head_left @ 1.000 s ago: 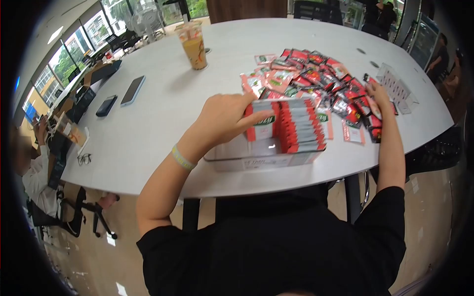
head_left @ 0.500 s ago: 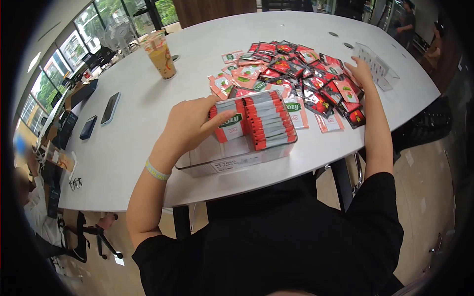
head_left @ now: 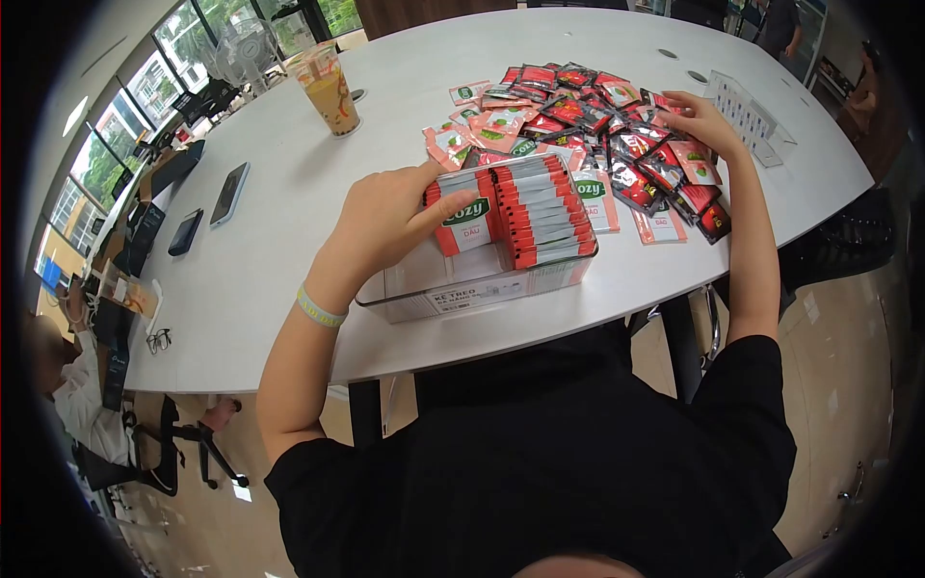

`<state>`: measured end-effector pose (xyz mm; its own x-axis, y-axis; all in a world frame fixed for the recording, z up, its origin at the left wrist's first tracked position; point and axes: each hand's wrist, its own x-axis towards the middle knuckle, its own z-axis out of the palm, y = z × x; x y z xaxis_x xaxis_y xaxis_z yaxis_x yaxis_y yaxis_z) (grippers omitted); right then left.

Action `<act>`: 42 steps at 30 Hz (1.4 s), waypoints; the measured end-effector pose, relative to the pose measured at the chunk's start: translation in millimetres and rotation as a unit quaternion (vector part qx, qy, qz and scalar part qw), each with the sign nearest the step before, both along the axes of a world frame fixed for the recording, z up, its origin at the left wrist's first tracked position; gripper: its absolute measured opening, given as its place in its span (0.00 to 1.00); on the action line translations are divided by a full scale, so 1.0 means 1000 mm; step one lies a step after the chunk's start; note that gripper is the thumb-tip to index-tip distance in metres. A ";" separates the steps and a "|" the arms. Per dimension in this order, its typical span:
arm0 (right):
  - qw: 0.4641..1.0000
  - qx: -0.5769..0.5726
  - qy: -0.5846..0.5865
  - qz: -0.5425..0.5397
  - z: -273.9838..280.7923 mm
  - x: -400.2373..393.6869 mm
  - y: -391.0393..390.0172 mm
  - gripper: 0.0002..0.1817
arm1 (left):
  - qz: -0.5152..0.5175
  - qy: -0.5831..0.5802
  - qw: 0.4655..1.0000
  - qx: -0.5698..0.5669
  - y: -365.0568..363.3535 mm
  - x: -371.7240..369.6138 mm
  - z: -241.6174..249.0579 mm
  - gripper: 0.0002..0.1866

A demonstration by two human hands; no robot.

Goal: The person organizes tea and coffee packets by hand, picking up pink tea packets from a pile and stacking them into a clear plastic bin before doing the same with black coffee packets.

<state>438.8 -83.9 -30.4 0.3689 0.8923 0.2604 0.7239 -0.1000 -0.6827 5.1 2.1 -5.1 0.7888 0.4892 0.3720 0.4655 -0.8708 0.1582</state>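
A clear plastic box (head_left: 453,301) stands near the table's front edge, with upright rows of red and grey tea sachets (head_left: 549,217) inside. My left hand (head_left: 395,214) is closed around the left row, its thumb over the front Cozy sachet (head_left: 469,231) and its other fingers behind, partly hidden. Beyond the box spreads a loose pile of tea sachets (head_left: 568,120), some pink, others red and black. At the right edge of that pile is my right hand (head_left: 701,120), fingers stretched over the sachets and apart from the thumb; no sachet is clearly gripped.
A cup with an orange drink (head_left: 332,101) stands at the back left. Two phones, one light-edged (head_left: 229,195) and one dark (head_left: 186,232), lie left. A clear stand (head_left: 747,116) is right of the pile. Eyeglasses (head_left: 159,339) lie at the left edge, near a seated person.
The view has shifted slightly, so the table and box appear moved. My right hand's fingers reach further left over the pile. My left hand keeps its hold on the row.
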 end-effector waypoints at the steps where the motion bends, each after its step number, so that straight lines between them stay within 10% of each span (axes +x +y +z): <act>1: 1.000 -0.002 0.001 0.001 0.002 -0.011 0.000 0.37 | -0.003 -0.001 1.000 -0.003 0.000 0.000 0.001 0.27; 4: 0.986 -0.071 -0.125 0.079 -0.004 -0.027 0.004 0.37 | -0.005 0.003 1.000 -0.013 -0.001 0.000 0.002 0.28; 11: 0.993 -0.117 -0.018 0.018 0.003 -0.027 0.009 0.29 | 0.003 0.016 1.000 -0.007 -0.001 0.000 0.002 0.30; 16: 0.986 0.073 0.144 0.038 -0.002 0.004 0.008 0.13 | 0.001 0.012 1.000 -0.004 -0.001 0.000 0.002 0.30; 27: 0.866 0.345 0.360 -0.025 -0.020 0.057 0.022 0.14 | 0.006 0.021 1.000 -0.014 0.001 -0.002 0.004 0.24; 32: 0.941 0.197 -0.138 -0.240 -0.035 0.060 0.024 0.24 | 0.020 0.045 0.998 -0.043 -0.004 0.000 0.009 0.24; 42: 0.985 0.098 -0.105 0.094 -0.006 -0.053 0.034 0.28 | 0.017 0.060 0.997 -0.039 0.001 -0.002 0.004 0.27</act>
<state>385.6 -49.9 -36.6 0.1219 0.8644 0.4878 0.8447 0.1677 -0.5082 3.3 2.7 -1.2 0.8073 0.5409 0.2361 0.5146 -0.8410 0.1671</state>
